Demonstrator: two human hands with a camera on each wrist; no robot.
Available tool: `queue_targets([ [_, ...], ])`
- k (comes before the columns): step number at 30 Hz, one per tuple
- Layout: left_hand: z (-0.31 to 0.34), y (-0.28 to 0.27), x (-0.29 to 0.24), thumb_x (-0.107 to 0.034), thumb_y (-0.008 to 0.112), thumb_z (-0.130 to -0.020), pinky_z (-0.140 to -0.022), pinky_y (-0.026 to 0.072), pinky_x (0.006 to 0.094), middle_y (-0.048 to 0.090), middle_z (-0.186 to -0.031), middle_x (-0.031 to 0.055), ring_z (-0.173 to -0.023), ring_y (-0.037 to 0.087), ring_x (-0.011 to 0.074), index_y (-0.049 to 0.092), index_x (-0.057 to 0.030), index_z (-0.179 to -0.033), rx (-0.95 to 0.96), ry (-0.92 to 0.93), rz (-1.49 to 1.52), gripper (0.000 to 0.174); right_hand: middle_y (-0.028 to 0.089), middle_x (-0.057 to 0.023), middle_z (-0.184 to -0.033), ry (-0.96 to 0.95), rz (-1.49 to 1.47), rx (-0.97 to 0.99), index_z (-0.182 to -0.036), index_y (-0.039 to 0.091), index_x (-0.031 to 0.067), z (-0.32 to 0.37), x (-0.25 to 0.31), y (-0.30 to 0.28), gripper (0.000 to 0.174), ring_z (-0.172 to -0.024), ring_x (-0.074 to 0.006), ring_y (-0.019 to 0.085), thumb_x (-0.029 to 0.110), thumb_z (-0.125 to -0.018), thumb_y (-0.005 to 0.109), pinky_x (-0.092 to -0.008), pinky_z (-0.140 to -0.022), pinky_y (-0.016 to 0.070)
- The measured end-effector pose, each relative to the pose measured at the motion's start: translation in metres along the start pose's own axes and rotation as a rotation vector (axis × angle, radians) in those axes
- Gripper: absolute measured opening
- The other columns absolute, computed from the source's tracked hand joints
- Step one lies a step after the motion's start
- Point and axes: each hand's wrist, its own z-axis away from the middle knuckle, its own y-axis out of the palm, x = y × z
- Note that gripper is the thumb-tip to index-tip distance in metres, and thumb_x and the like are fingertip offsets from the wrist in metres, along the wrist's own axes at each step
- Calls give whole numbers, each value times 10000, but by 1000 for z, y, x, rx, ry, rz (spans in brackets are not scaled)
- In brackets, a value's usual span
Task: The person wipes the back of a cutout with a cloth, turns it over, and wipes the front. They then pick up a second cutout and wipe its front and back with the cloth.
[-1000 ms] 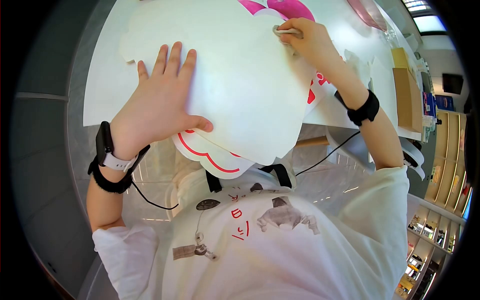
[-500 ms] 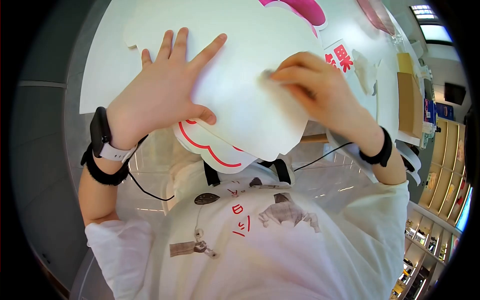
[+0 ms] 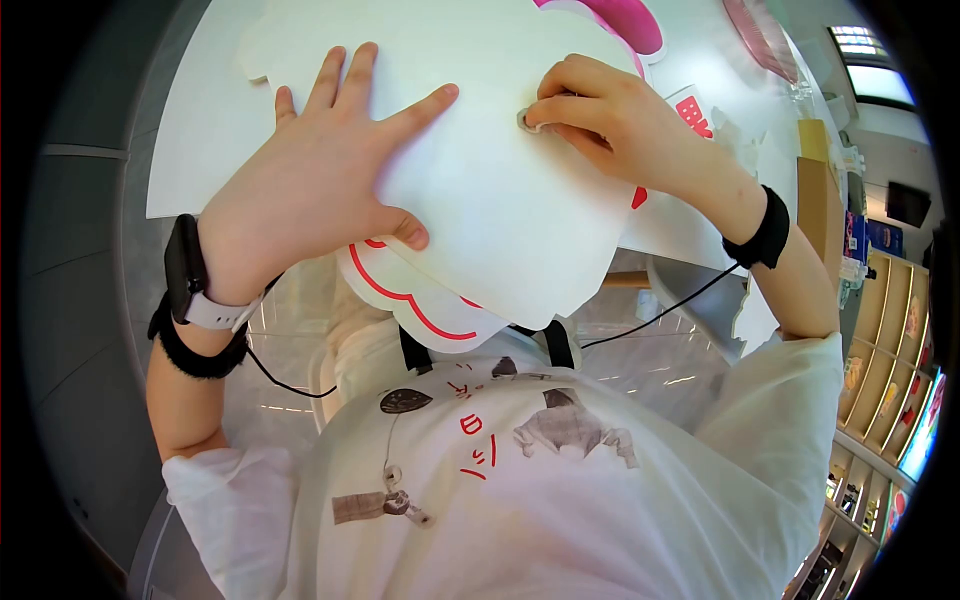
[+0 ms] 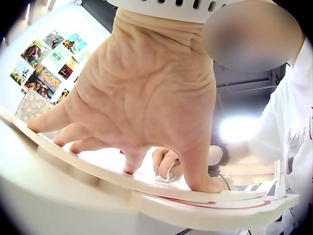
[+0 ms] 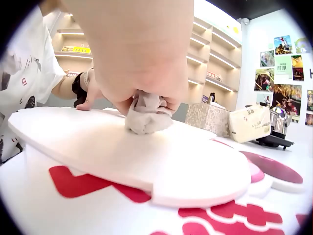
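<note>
A white cut-out board with a wavy outline lies blank side up on the table. My left hand rests on its left part, fingers spread, and the left wrist view shows the fingertips and thumb pressing its surface. On the right part, my right hand pinches a crumpled greyish-white wipe and holds it down against the board. Another white board with a red curved line pokes out under the near edge.
Pink pieces lie beyond the board, and red lettering shows beside it. A patterned tissue box, a soft tissue pack and a metal kettle stand further along. A cardboard box is at the right.
My right hand has brought the wipe from the far right of the board nearer, then slightly away again. My left index finger has spread apart from the others.
</note>
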Motion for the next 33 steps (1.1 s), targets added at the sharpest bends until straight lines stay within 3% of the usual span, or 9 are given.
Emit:
queue_targets([
  [5,2,3,4,-347,854,-556,-1061,229,644,168,-1490,295,-1391,141,480,304,-335,-1457,-26,5,13,1055,561,-53,-856,60,39,324,-904,656,64,-3,1,-30,119,-810,-225,579,48,-794,616,-342,-666,476],
  [9,0,2,3,-352,851,-563,-1062,231,641,166,-1493,293,-1393,141,475,297,-344,-1458,-17,1,-6,1053,554,-61,-812,-117,50,143,-883,678,66,-22,-4,-11,112,-784,-222,580,64,-801,601,-355,-633,470],
  [12,1,2,3,-353,850,-565,-1062,232,641,164,-1494,292,-1393,143,475,294,-347,-1459,-22,6,-13,1053,555,-68,-797,-95,-9,150,-854,677,56,-31,-3,-8,99,-756,-230,582,63,-802,592,-352,-616,465],
  [15,2,3,3,-351,851,-565,-1061,230,644,161,-1496,289,-1393,143,472,294,-350,-1459,-23,5,4,1053,550,-80,-776,147,-29,539,-838,675,42,-28,2,-37,101,-712,-248,576,67,-797,586,-357,-604,454],
  [18,1,2,2,-351,852,-564,-1061,228,648,156,-1498,285,-1395,141,468,296,-353,-1458,-16,-7,1,1053,542,-87,-751,-42,-35,387,-811,676,30,-26,-7,-27,97,-680,-256,566,65,-791,588,-367,-587,441],
  [21,2,0,0,-352,852,-565,-1061,228,648,153,-1499,283,-1397,138,464,297,-355,-1457,10,-9,0,1050,546,-91,-747,-12,-114,234,-817,682,29,-34,-6,-13,103,-671,-257,560,56,-781,589,-368,-578,433],
  [27,1,0,2,-354,853,-566,-1060,231,648,157,-1499,280,-1398,134,464,301,-358,-1456,-6,-8,-5,1047,572,-87,-789,107,-120,589,-845,691,40,-36,-5,-37,128,-678,-252,569,52,-787,578,-361,-582,435],
  [30,1,0,1,-353,854,-566,-1061,228,648,156,-1500,280,-1399,132,464,300,-358,-1456,-2,-13,-7,1049,571,-90,-776,40,-147,405,-813,687,26,-48,-3,-25,111,-673,-247,569,49,-783,583,-363,-578,428],
  [33,2,0,2,-350,855,-566,-1062,226,647,153,-1500,280,-1398,133,464,296,-357,-1457,-5,-7,-16,1052,568,-91,-766,31,-148,373,-804,681,15,-45,-2,-23,108,-668,-249,567,46,-787,579,-361,-574,421],
])
